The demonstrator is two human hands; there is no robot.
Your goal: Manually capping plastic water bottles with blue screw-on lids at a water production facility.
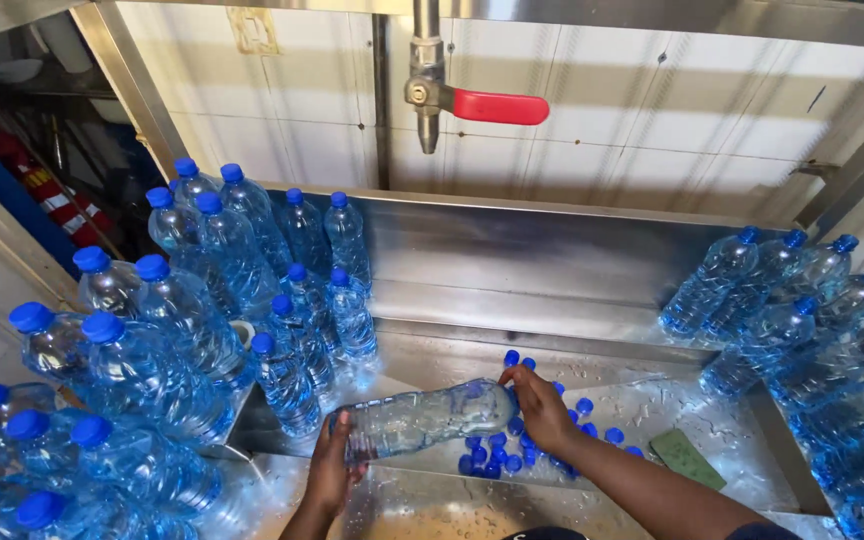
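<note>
Low in the middle of the frame, a clear plastic water bottle (422, 420) lies on its side over the wet steel trough (512, 260), long axis running left to right, base left, neck right. The left hand (334, 470) is wrapped around the base end from below. The right hand (540, 408), fingers pinched narrow, sits at the neck end, just above loose blue screw caps (512, 458). Both forearms reach up from the bottom edge.

Wet steel sink (552, 270): blue caps (497, 462), green sponge (687, 458).
</note>
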